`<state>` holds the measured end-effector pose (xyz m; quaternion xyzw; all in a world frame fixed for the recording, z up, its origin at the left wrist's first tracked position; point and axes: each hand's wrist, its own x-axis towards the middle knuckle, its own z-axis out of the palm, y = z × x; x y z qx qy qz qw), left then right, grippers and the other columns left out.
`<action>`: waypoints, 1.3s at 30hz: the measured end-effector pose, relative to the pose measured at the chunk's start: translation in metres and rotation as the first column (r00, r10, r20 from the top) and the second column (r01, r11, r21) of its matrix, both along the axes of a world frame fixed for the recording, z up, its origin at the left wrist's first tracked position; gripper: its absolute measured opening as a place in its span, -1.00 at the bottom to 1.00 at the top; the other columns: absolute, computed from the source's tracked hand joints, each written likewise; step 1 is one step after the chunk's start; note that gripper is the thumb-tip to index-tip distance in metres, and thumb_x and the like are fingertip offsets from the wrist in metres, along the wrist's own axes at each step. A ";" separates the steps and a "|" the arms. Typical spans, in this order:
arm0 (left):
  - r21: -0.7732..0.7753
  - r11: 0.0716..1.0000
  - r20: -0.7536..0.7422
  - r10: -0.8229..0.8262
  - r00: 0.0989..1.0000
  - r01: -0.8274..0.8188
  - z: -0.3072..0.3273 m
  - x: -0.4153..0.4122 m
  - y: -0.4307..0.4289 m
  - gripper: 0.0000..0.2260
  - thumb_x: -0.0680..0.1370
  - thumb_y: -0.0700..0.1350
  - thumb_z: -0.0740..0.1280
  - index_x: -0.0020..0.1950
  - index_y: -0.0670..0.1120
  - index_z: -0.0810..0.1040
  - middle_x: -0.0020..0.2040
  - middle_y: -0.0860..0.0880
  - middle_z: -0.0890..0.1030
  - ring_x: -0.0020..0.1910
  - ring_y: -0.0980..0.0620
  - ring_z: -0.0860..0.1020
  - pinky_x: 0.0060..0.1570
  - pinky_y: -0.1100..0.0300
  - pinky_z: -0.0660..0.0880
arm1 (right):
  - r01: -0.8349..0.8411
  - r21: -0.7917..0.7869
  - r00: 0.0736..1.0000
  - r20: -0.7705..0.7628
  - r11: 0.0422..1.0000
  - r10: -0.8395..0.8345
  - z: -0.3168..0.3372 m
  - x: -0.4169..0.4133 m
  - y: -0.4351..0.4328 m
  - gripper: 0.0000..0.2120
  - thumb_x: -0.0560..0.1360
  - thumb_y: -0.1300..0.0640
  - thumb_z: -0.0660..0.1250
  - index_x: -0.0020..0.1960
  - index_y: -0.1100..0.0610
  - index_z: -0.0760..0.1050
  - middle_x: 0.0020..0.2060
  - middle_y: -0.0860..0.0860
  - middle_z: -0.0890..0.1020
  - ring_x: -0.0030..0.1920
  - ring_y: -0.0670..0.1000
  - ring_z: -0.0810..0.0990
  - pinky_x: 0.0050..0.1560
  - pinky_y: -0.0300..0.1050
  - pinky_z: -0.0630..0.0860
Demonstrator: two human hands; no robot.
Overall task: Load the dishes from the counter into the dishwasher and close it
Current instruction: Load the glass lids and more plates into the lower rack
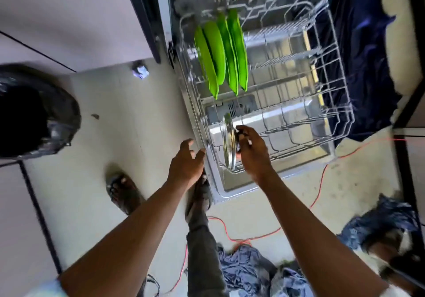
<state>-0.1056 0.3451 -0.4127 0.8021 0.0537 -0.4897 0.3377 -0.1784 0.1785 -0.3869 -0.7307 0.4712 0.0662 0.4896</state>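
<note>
The dishwasher stands open with its lower wire rack pulled out over the door. Several green plates stand on edge at the rack's back left. A glass lid with a metal rim stands on edge in the rack's front left corner. My right hand grips the lid by its dark knob. My left hand hovers just left of the rack's front edge, fingers loosely spread, holding nothing.
A black bin with a bag stands on the floor at the left. A red cable runs across the floor. Crumpled blue cloth lies near my feet, and dark blue fabric hangs right of the rack.
</note>
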 end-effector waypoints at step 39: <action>-0.107 0.969 -0.113 0.209 0.971 -0.221 -0.064 -0.028 -0.043 -0.69 0.67 -0.21 0.34 0.39 0.05 0.57 0.25 -0.18 0.67 0.06 -0.24 0.72 0.13 -0.19 0.66 | -0.247 0.092 0.968 -0.027 0.965 0.250 -0.074 0.027 -0.050 -0.68 0.66 0.11 0.30 0.39 0.01 0.56 0.11 0.07 0.67 0.10 0.09 0.65 0.17 0.18 0.62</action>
